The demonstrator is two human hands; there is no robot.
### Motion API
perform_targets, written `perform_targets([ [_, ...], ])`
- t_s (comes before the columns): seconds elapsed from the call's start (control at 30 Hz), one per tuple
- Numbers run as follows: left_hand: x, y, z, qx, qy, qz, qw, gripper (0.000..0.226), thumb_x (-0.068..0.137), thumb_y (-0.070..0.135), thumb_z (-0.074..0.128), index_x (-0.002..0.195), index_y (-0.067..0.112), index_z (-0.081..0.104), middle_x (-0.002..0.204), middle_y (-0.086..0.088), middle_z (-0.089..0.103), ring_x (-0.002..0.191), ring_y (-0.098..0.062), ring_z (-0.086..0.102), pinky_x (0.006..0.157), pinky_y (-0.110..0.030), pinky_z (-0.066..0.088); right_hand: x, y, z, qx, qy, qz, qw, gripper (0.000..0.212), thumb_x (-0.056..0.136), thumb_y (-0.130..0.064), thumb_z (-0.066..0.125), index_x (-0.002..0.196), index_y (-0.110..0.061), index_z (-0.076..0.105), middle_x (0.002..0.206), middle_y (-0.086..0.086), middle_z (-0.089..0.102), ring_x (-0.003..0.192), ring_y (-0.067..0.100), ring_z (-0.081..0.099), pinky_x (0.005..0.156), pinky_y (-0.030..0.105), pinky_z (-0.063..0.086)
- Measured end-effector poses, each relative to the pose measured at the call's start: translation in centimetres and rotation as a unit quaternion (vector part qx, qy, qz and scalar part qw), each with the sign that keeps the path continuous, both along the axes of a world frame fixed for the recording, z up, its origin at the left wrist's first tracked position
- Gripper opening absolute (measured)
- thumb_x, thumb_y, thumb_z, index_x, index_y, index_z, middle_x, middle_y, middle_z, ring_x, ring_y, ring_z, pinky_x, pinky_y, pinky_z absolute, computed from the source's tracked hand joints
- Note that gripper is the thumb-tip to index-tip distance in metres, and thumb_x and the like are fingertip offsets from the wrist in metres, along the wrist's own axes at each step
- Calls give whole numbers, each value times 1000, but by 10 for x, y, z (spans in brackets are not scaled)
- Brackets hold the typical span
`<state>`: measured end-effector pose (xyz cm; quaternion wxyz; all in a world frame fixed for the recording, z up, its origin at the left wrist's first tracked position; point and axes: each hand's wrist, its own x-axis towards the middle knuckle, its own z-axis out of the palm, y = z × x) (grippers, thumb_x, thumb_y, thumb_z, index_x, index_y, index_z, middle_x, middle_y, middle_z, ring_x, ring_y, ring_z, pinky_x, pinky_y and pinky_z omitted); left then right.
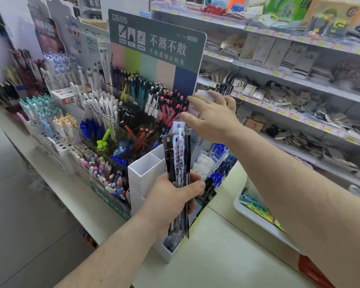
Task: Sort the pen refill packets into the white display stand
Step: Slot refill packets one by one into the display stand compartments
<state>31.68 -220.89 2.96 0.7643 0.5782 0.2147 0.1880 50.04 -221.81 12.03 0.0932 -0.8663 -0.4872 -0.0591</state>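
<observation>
My left hand [173,196] grips a bundle of black and white pen refill packets [178,154] upright, just in front of the white display stand [143,175]. The stand is tiered, with open front compartments; blue and white packets [218,154] fill its right side. My right hand [212,115] reaches over the back of the stand with fingers spread and straight. A pale packet [204,93] shows behind its fingertips, and I cannot tell whether the fingers hold it.
Racks of pens [104,113] crowd the counter to the left, under a green sign board [154,42]. Store shelves [299,96] with packaged goods run along the right. A white tray [256,217] sits at the lower right beside a red object [312,271].
</observation>
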Motion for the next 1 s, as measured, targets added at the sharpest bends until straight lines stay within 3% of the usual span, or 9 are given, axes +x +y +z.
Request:
perform_targets([
  [0.1, 1, -1, -3, -5, 12, -8, 1000, 9, 87, 4, 70, 89, 11, 64, 64, -1, 63, 51, -16, 53, 48, -28, 47, -8, -12, 4, 63, 15, -3, 998, 61, 99, -60, 39, 154, -37, 30, 165, -7, 18, 152, 15, 2, 120, 45, -6],
  [0.17, 2, -3, -5, -3, 20, -13, 1000, 10, 87, 2, 70, 89, 9, 63, 65, -6, 60, 49, -18, 51, 47, -28, 46, -19, -28, 2, 197, 66, -15, 978, 53, 99, -51, 49, 147, -29, 45, 155, -3, 41, 145, 16, 28, 119, 40, 15],
  [0.27, 5, -10, -5, 3, 32, -19, 999, 10, 86, -1, 70, 88, 6, 62, 69, -14, 56, 45, -18, 49, 46, -26, 44, -48, -61, -15, 316, 217, -48, 922, 26, 95, -39, 61, 111, -20, 70, 103, -7, 71, 93, 7, 64, 83, 26, 52],
  [0.33, 6, -13, -7, -3, 42, -27, 999, 10, 87, -1, 69, 92, 4, 61, 67, -11, 56, 44, -17, 49, 47, -26, 43, -65, -82, -37, 291, 299, -76, 906, 25, 85, -45, 68, 90, -21, 71, 79, -7, 69, 72, 9, 63, 66, 29, 51],
  [0.43, 8, -18, -11, 10, 53, -58, 997, 11, 87, -4, 64, 91, 6, 62, 59, -1, 57, 46, -14, 49, 47, -25, 42, -85, -103, -64, 206, 386, -114, 892, 54, 61, -68, 69, 92, -23, 72, 76, -2, 71, 68, 9, 65, 66, 34, 54],
  [0.6, 9, -28, -17, -4, 65, -141, 988, 18, 82, -11, 65, 97, 0, 62, 60, -1, 55, 51, -12, 51, 48, -23, 44, -92, -122, -78, 189, 415, -96, 885, 19, 83, -30, 76, 81, -12, 73, 50, -8, 57, 44, 2, 47, 47, 15, 37],
  [0.77, 3, -29, -21, -89, 31, -223, 970, 34, 75, 4, 69, 109, 4, 64, 80, -4, 66, 69, -20, 65, 67, -30, 55, -85, -143, -87, 266, 535, -96, 796, 16, 91, -17, 71, 78, -8, 70, 60, 5, 59, 53, 11, 48, 54, 22, 39],
  [0.9, -2, -32, -28, -103, 20, -219, 970, 33, 74, 5, 64, 106, 10, 69, 91, -12, 72, 80, -27, 70, 71, -36, 58, -89, -152, -95, 311, 557, -91, 765, 15, 93, -12, 66, 79, -10, 69, 59, -3, 60, 49, 7, 47, 48, 19, 41],
  [1.0, -5, -33, -27, -121, 28, -215, 969, 37, 77, 1, 61, 113, 5, 66, 102, -22, 72, 90, -33, 71, 76, -43, 59, -91, -155, -98, 340, 572, -102, 739, 13, 95, -12, 61, 88, -7, 71, 69, 6, 65, 54, 12, 47, 52, 27, 38],
])
